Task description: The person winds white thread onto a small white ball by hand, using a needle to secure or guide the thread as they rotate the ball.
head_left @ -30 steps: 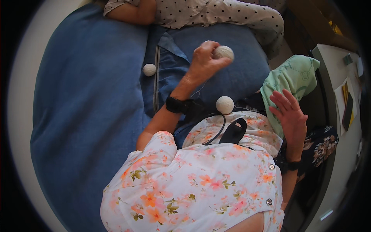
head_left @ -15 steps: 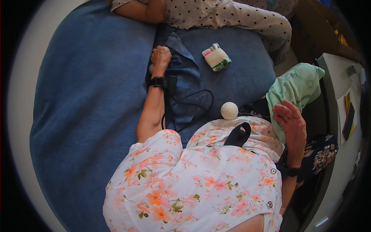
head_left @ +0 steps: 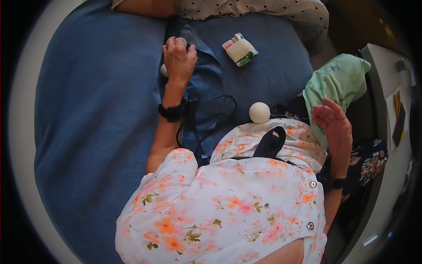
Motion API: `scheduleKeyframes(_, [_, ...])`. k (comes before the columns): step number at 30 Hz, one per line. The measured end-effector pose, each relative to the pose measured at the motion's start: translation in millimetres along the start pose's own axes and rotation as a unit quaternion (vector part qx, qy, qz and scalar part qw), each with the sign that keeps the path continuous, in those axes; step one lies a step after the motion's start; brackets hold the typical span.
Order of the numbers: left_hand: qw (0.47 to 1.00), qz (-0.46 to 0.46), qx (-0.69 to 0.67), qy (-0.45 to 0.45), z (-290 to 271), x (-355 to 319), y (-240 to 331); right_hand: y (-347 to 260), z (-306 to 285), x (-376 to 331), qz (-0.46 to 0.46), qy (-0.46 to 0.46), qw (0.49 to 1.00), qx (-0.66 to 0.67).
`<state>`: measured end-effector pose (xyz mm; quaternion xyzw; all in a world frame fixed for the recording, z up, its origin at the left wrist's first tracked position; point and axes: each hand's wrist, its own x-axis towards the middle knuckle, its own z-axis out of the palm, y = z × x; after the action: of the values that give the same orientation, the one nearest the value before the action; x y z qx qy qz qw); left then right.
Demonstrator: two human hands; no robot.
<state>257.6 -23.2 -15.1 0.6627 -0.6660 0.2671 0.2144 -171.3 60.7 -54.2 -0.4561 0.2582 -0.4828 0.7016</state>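
My left hand (head_left: pixel 179 61) is on the blue bedding, its fingers bent around a white ball (head_left: pixel 182 42) that shows between thumb and forefinger. Another white ball (head_left: pixel 164 70) lies at that hand's left edge, partly covered. A third white ball (head_left: pixel 259 112), with a textured surface, sits by my lap. A thin thread (head_left: pixel 288 116) runs from it to my right hand (head_left: pixel 334 127), raised by a green cloth (head_left: pixel 336 83). The fingertips of that hand appear pinched on the thread, though the exact grip is hard to see.
A flat card wound with cream thread (head_left: pixel 241 52) lies on the blue bedding (head_left: pixel 101 110). A black cable (head_left: pixel 228 97) curls near my left wrist. Someone in dotted clothing (head_left: pixel 250 9) is at the far edge. A white table (head_left: pixel 382 66) stands at right.
My left hand has gone from a tight curl to fingers spread around the far ball. My right hand stays raised with the thread. The whole view has shifted slightly.
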Motion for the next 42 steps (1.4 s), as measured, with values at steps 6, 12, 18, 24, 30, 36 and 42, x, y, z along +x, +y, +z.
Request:
scheduleKeyframes(6, [0.841,0.068,-0.427,-0.325,-34,-29,77,3,-4,0,-0.007,-0.016,1.0,-0.008])
scheduleKeyframes(12, [0.775,0.207,-0.421,-0.423,-34,-66,117,0,-4,-3,-0.016,-0.012,1.0,-0.017])
scheduleKeyframes(18, [0.803,0.203,-0.356,-0.433,-32,-78,130,-1,-3,-4,-0.027,-0.018,0.999,-0.016])
scheduleKeyframes(24, [0.799,0.151,-0.43,-0.391,-30,-62,125,-5,-2,-4,-0.04,-0.018,0.999,-0.027])
scheduleKeyframes(30, [0.712,0.058,-0.583,-0.387,-37,-33,143,-9,1,-7,-0.055,0.007,0.997,-0.06])
scheduleKeyframes(36, [0.688,0.148,-0.611,-0.363,-52,-5,180,-15,6,-7,-0.091,0.039,0.993,-0.063])
scheduleKeyframes(42, [0.662,0.222,-0.621,-0.356,-59,6,213,-14,2,-7,-0.09,0.034,0.995,0.021])
